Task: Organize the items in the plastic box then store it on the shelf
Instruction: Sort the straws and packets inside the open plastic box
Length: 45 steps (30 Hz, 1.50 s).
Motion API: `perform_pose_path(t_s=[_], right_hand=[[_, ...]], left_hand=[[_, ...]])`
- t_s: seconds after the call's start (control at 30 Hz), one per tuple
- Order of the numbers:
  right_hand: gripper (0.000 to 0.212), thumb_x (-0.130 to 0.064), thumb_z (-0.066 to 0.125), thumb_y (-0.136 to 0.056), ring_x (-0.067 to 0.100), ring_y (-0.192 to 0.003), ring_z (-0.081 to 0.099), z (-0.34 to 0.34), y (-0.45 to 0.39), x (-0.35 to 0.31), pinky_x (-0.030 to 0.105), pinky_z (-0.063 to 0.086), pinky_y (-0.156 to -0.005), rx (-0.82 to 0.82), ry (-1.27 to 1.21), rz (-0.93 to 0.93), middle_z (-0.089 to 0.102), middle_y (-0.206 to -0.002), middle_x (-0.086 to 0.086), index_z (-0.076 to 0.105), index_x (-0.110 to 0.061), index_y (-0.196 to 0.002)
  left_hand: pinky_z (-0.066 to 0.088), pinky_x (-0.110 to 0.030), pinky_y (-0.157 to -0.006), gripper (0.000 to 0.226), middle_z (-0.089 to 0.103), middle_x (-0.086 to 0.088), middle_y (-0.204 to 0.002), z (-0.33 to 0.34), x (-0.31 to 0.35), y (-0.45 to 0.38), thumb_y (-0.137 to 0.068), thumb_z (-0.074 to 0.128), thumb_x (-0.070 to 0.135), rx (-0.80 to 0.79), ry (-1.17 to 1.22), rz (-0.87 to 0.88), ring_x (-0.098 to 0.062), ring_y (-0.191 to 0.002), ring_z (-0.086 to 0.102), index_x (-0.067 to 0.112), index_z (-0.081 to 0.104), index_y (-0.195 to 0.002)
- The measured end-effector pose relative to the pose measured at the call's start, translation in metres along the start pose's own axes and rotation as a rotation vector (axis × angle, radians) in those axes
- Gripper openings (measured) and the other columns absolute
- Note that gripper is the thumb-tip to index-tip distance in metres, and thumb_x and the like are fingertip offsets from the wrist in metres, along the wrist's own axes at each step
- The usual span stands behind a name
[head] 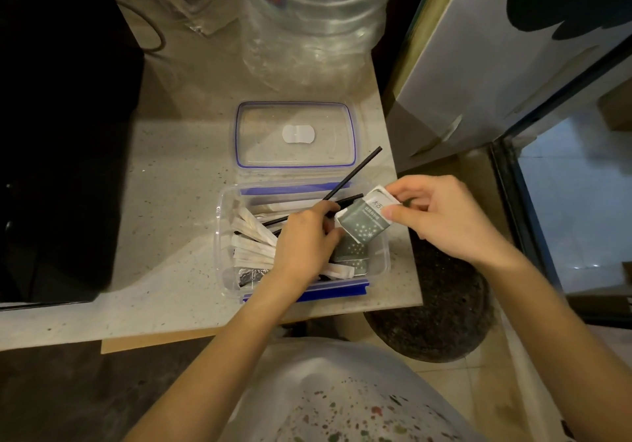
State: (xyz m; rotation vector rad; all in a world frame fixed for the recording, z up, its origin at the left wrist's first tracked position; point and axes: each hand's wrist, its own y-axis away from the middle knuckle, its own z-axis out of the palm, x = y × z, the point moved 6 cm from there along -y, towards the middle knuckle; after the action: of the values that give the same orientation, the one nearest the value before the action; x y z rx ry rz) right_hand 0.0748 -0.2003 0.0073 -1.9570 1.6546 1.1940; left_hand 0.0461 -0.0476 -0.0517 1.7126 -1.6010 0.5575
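The clear rectangular plastic box with blue clip latches (383, 256) sits open near the front right corner of the pale speckled countertop (164, 202), and its clear lid with a blue seal rim (295, 135) lies flat just behind it. Inside are white paper-wrapped sticks (253, 236) fanned along the left, a crumpled silver foil packet (249, 274) at the front, grey-green star-printed sachets (352, 253) on the right, and thin black straws (352, 174), one poking out over the back wall. The right hand (441, 219) pinches a small stack of the grey-green sachets (364, 221) by its upper corner between thumb and fingers, just above the box's right side. The left hand (304, 239) is down in the box, fingers curled against the stack's lower edge and around a straw. The sachets look light, thin and slightly slick, so gripping them by the edges as a squared stack seems safest. The box itself should be light but loosely filled; it likely wants its lid clipped on and a grip on both short sides.
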Motion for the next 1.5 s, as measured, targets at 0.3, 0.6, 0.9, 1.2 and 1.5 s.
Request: perform_pose_path(t_s=[0.3,0.6,0.9,1.2,1.5], right_hand=[[0.022,-0.01,0.066,-0.083,-0.003,-0.066,0.063,-0.021,0.001,-0.006,0.003,0.04,-0.046,0.112,-0.104,-0.044,0.07,-0.088,-0.011,0.067,-0.031,-0.092],[0.019,-0.009,0.066,-0.083,-0.009,-0.062,0.06,-0.02,0.002,0.001,0.004,0.04,-0.044,0.065,-0.12,-0.028,0.072,-0.091,-0.004,0.068,-0.024,-0.095],[0.023,-0.01,0.063,-0.085,0.007,-0.089,0.064,0.0,-0.003,-0.016,0.029,0.053,-0.081,-0.118,0.13,-0.047,0.069,-0.095,-0.009,0.069,-0.024,-0.102],[0.02,-0.006,0.056,-0.085,0.014,-0.083,0.06,0.04,-0.018,-0.031,0.027,0.048,-0.068,-0.344,0.548,-0.068,0.066,-0.093,-0.001,0.068,-0.017,-0.097],[0.022,0.005,0.047,-0.086,0.02,-0.063,0.045,0.066,-0.028,-0.027,0.03,0.034,-0.055,-0.36,0.856,-0.052,0.039,-0.063,0.001,0.044,-0.009,-0.07]], left_hand=[[0.056,-0.037,-0.076,0.014,0.073,-0.009,-0.085,-0.013,-0.004,0.003,-0.09,0.058,0.017,0.006,0.074,-0.002,-0.022,-0.078,0.067,0.009,0.068,-0.094],[0.055,-0.026,-0.068,0.023,0.07,-0.008,-0.09,0.004,0.003,0.0,-0.09,0.058,0.012,-0.204,0.03,0.009,-0.02,-0.083,0.067,0.011,0.062,-0.113],[0.056,-0.032,-0.075,0.008,0.071,-0.007,-0.084,0.005,-0.003,-0.004,-0.086,0.062,0.01,-0.085,0.014,-0.032,-0.019,-0.079,0.067,0.008,0.066,-0.093],[0.048,-0.021,-0.078,0.025,0.073,-0.004,-0.099,0.002,-0.004,0.008,-0.086,0.059,0.006,-0.309,-0.1,0.094,-0.009,-0.084,0.062,0.015,0.069,-0.107],[0.052,-0.033,-0.089,0.034,0.068,-0.001,-0.114,-0.026,-0.015,0.023,-0.082,0.06,0.007,-0.212,-0.283,0.187,-0.017,-0.104,0.061,0.018,0.066,-0.114]])
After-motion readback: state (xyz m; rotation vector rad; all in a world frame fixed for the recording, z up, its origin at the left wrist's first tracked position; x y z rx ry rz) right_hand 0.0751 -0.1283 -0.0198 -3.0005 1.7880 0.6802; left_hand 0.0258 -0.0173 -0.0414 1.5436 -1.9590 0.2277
